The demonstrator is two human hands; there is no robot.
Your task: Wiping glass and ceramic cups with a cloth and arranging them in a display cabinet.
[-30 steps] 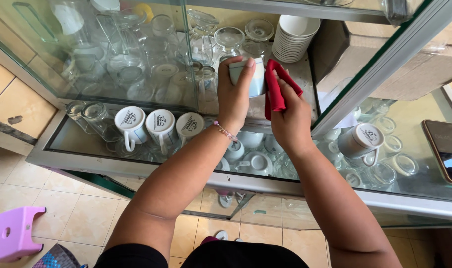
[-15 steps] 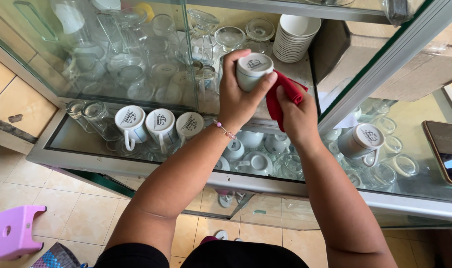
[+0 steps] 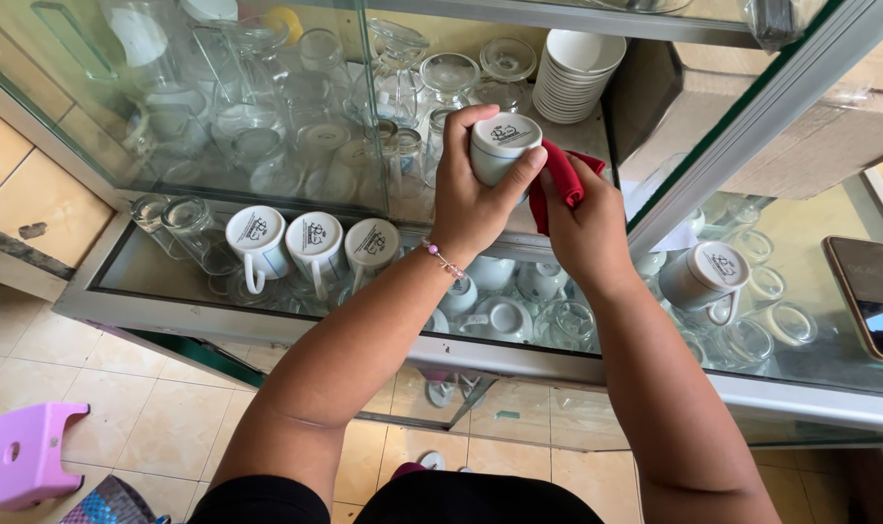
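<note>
The glass display cabinet with metal frame (image 3: 267, 320) fills the view, its sliding pane open in front of the person, and both hands work just above the front edge of its upper shelf. The left hand (image 3: 471, 199) wraps its fingers round a small white ceramic cup with a dark printed emblem on its base (image 3: 503, 146); the cup is upside down, base turned up toward the camera, its long axis leaning slightly toward the back of the cabinet. The right hand (image 3: 582, 228) is bunched tight on a red cleaning cloth (image 3: 561, 180), which presses against the cup's right side. Half a second ago the cup sat a little further left and the cloth hung lower; a full second ago its side, not its base, faced the camera. On the lower shelf, near the left front edge, three white handled mugs (image 3: 313, 247) stand upside down in a row, and a fourth like mug (image 3: 705, 277) lies toward the right. One stack of white saucers (image 3: 572, 73) sits at the back of the upper shelf. One dark phone (image 3: 873, 296) lies on the glass top at the right edge, and one pink plastic stool (image 3: 24, 456) stands on the tiled floor.
</note>
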